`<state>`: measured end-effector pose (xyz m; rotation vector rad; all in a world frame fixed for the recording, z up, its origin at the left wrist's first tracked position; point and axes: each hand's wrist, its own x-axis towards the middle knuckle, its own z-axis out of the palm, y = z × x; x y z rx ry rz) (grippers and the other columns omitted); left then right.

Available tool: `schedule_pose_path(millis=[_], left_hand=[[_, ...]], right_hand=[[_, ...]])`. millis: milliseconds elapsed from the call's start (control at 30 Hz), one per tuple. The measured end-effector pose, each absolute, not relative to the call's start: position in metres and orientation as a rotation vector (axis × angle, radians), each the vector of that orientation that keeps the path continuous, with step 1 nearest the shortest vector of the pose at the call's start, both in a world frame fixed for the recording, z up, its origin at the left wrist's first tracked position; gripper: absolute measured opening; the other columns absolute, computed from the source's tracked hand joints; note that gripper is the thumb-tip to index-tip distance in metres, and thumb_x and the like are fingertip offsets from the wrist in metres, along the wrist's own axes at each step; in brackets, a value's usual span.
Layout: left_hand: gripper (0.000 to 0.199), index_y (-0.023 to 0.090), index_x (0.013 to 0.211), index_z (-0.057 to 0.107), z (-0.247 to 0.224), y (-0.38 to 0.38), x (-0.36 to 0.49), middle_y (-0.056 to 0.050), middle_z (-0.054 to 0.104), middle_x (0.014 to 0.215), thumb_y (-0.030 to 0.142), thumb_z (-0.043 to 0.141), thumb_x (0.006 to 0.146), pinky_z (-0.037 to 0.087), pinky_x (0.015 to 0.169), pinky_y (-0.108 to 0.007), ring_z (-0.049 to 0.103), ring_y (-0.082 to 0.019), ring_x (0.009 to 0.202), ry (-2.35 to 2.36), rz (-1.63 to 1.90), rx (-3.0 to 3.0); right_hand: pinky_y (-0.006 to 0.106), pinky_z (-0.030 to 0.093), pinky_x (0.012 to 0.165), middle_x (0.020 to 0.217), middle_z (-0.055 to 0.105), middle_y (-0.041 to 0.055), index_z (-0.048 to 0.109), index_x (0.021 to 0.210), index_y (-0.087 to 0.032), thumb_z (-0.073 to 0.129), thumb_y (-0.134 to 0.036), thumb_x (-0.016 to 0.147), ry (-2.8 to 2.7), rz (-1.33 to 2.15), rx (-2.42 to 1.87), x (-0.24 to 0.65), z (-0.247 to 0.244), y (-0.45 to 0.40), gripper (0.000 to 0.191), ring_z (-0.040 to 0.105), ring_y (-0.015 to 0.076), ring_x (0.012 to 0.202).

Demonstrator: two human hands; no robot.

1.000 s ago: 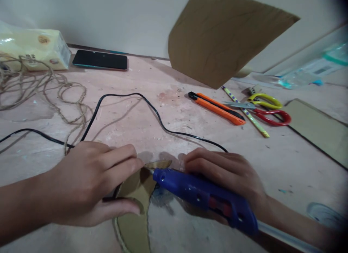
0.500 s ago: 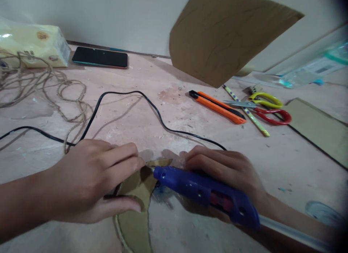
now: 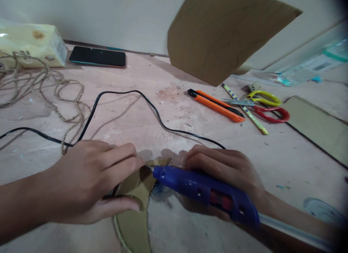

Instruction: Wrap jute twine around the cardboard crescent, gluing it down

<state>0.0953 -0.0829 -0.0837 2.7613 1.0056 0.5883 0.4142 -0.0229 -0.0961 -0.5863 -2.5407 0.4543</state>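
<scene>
A curved cardboard cutout (image 3: 134, 224) lies below my hands, with twine (image 3: 119, 235) running along its left edge. My left hand (image 3: 100, 180) is closed over the upper part of the cutout, its thumb lying on the face and its fingers at the far edge. My right hand (image 3: 225, 169) is wrapped around a blue hot glue gun (image 3: 193, 186). The gun's nozzle points left and meets the cardboard close to my left fingertips. A clear glue stick (image 3: 293, 231) sticks out of the gun's back end.
Loose twine (image 3: 73, 90), a tissue pack (image 3: 35, 46) and a phone (image 3: 98, 57) lie at the back left. A black cord (image 3: 160, 119) crosses the table. An orange cutter (image 3: 217, 106), scissors (image 3: 269, 113), a dotted pencil (image 3: 252, 119) and cardboard (image 3: 318, 126) lie right. A cardboard sheet (image 3: 225, 35) leans behind.
The view has shifted very slightly. Both hands, the glue gun and the cutout keep almost the same positions relative to each other.
</scene>
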Motion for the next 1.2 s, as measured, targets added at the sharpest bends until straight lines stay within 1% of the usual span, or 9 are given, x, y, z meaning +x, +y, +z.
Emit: schedule_pose_path(millis=[67, 267, 467, 533, 633, 667, 867, 1033, 1200], left_hand=[[0.04, 0.019, 0.127, 0.059, -0.0835, -0.0824, 0.0958, -0.004, 0.077, 0.103, 0.054, 0.039, 0.122, 0.056, 0.056, -0.038, 0.074, -0.022, 0.072, 1.004, 0.588, 2.763], [0.038, 0.019, 0.129, 0.057, -0.0843, -0.0832, 0.0947, -0.005, 0.078, 0.103, 0.052, 0.04, 0.123, 0.055, 0.058, -0.036, 0.073, -0.022, 0.074, 0.991, 0.619, 2.767], [0.039, 0.018, 0.132, 0.058, -0.0869, -0.0841, 0.0921, -0.007, 0.079, 0.108, 0.053, 0.043, 0.122, 0.056, 0.062, -0.036, 0.074, -0.023, 0.079, 0.98, 0.623, 2.774], [0.039, 0.018, 0.133, 0.058, -0.0872, -0.0835, 0.0916, -0.007, 0.079, 0.108, 0.052, 0.042, 0.123, 0.055, 0.063, -0.036, 0.074, -0.023, 0.08, 0.977, 0.617, 2.778], [0.039, 0.018, 0.134, 0.058, -0.0868, -0.083, 0.0917, -0.007, 0.079, 0.108, 0.051, 0.041, 0.123, 0.054, 0.065, -0.035, 0.074, -0.022, 0.08, 0.97, 0.624, 2.776], [0.039, 0.018, 0.134, 0.058, -0.0866, -0.0831, 0.0919, -0.007, 0.079, 0.108, 0.051, 0.041, 0.123, 0.054, 0.065, -0.036, 0.074, -0.023, 0.08, 0.967, 0.625, 2.776], [0.038, 0.019, 0.129, 0.058, -0.0861, -0.0837, 0.0926, -0.007, 0.079, 0.107, 0.053, 0.041, 0.123, 0.053, 0.064, -0.037, 0.074, -0.023, 0.08, 0.969, 0.603, 2.747], [0.037, 0.019, 0.128, 0.057, -0.0859, -0.0825, 0.0927, -0.008, 0.079, 0.106, 0.051, 0.04, 0.123, 0.054, 0.063, -0.038, 0.074, -0.025, 0.08, 0.951, 0.61, 2.75], [0.035, 0.02, 0.125, 0.057, -0.0864, -0.0831, 0.0929, -0.008, 0.079, 0.105, 0.051, 0.041, 0.122, 0.056, 0.062, -0.041, 0.075, -0.027, 0.082, 0.955, 0.606, 2.716]], right_hand=[[0.03, 0.045, 0.055, 0.084, 0.071, 0.0019, 0.058, 0.102, -0.025, 0.046, -0.033, 0.119, -2.543, 0.452, -0.592, 0.4149, -0.0964, -0.023, 0.022, 0.066, 0.0148, 0.065], [0.032, 0.045, 0.055, 0.086, 0.071, 0.0027, 0.06, 0.106, -0.025, 0.057, -0.044, 0.112, -2.534, 0.485, -0.582, 0.4176, -0.0984, -0.0236, 0.02, 0.066, 0.0171, 0.067], [0.03, 0.044, 0.057, 0.084, 0.067, 0.001, 0.057, 0.103, -0.025, 0.049, -0.033, 0.116, -2.505, 0.499, -0.578, 0.4154, -0.0994, -0.0226, 0.016, 0.064, 0.0159, 0.067], [0.031, 0.043, 0.056, 0.083, 0.067, 0.0015, 0.058, 0.103, -0.026, 0.049, -0.038, 0.116, -2.499, 0.503, -0.582, 0.4147, -0.0997, -0.0226, 0.02, 0.064, 0.0165, 0.066], [0.032, 0.044, 0.056, 0.084, 0.068, 0.0028, 0.059, 0.104, -0.025, 0.044, -0.056, 0.118, -2.497, 0.488, -0.571, 0.4146, -0.1007, -0.0226, 0.037, 0.063, 0.0174, 0.066], [0.032, 0.044, 0.056, 0.084, 0.068, 0.003, 0.06, 0.105, -0.025, 0.044, -0.059, 0.118, -2.498, 0.481, -0.565, 0.4147, -0.1011, -0.0224, 0.04, 0.064, 0.0175, 0.067], [0.031, 0.044, 0.056, 0.082, 0.065, 0.0011, 0.059, 0.102, -0.025, 0.056, -0.051, 0.113, -2.497, 0.481, -0.569, 0.4145, -0.1011, -0.0215, 0.028, 0.06, 0.0168, 0.065], [0.032, 0.043, 0.055, 0.083, 0.067, 0.0027, 0.06, 0.101, -0.025, 0.049, -0.054, 0.116, -2.494, 0.521, -0.568, 0.4141, -0.098, -0.0215, 0.034, 0.06, 0.0174, 0.065], [0.031, 0.041, 0.055, 0.081, 0.064, 0.0003, 0.058, 0.101, -0.025, 0.051, -0.054, 0.116, -2.505, 0.486, -0.571, 0.4151, -0.0978, -0.0216, 0.033, 0.06, 0.0155, 0.065]])
